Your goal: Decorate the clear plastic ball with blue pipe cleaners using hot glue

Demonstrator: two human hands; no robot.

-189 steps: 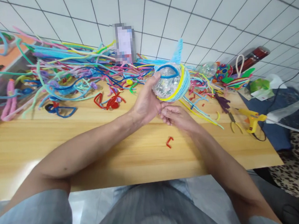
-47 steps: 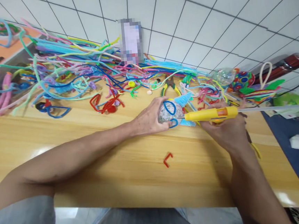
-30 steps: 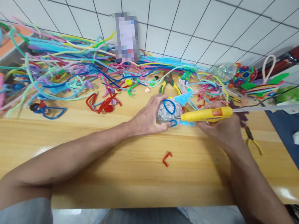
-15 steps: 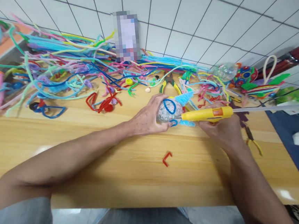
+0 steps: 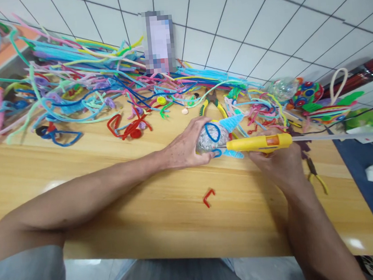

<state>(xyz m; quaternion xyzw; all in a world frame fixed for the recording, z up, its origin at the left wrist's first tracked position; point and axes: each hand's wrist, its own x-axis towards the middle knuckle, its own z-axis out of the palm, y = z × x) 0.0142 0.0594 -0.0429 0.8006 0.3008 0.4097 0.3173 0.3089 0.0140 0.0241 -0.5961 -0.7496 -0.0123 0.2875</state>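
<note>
My left hand (image 5: pixel 189 146) is closed around a grey, crinkled ball (image 5: pixel 205 141) that looks wrapped in foil or clear film. A dark blue pipe-cleaner loop (image 5: pixel 212 132) sits on the ball's upper side, and a second blue loop (image 5: pixel 217 153) shows lower down by my thumb. Light blue fin-like pieces (image 5: pixel 232 123) stick out on its right. My right hand (image 5: pixel 278 160) grips a yellow hot glue gun (image 5: pixel 248 144), its nozzle at the ball between the two loops. A clear glue stick (image 5: pixel 336 136) runs out of its back. Below lies a bent red pipe-cleaner piece (image 5: pixel 208 197).
Tangled colourful pipe cleaners (image 5: pixel 86 79) line the wall side of the wooden table (image 5: pixel 142 231). A phone (image 5: pixel 159 42) leans on the tiled wall. Yellow-handled pliers (image 5: pixel 214 100) lie behind the ball, another pair (image 5: pixel 315 176) at right. Decorated balls (image 5: pixel 306 93) stand at the back right.
The view has shifted very slightly. Both hands, the ball and the glue gun stay in nearly the same position.
</note>
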